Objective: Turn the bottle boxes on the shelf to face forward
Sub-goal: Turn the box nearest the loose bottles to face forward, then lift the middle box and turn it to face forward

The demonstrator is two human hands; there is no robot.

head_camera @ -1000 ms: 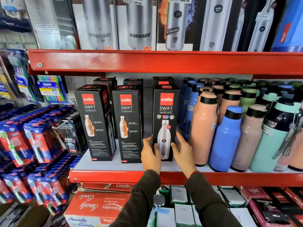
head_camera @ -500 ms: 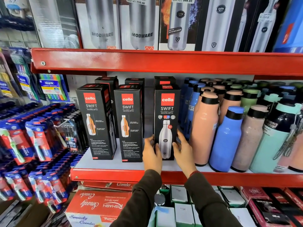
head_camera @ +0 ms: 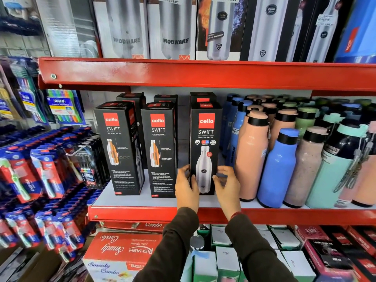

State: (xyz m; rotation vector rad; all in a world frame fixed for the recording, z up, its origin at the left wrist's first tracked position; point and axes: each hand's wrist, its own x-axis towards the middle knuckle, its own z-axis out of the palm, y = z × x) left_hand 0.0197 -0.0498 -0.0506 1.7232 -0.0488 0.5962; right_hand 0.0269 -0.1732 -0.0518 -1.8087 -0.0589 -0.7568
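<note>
Head view, centre frame: left hand [head_camera: 186, 187] and right hand [head_camera: 227, 186] clasp the upright rightmost Cello box [head_camera: 205, 139] on the red shelf [head_camera: 132, 213].

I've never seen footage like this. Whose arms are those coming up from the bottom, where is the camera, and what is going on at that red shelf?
No machine here: a person wears one camera on the head, looking forward and down, so their own arms enter from below. The left hand and right hand are at the two sides of the rightmost black box, low down, as if squaring it up; how firmly they grip is unclear. Its front shows a silver bottle. Two more black boxes stand to its left on the red shelf, showing a different printed face. Loose coloured bottles stand to the right.
</note>
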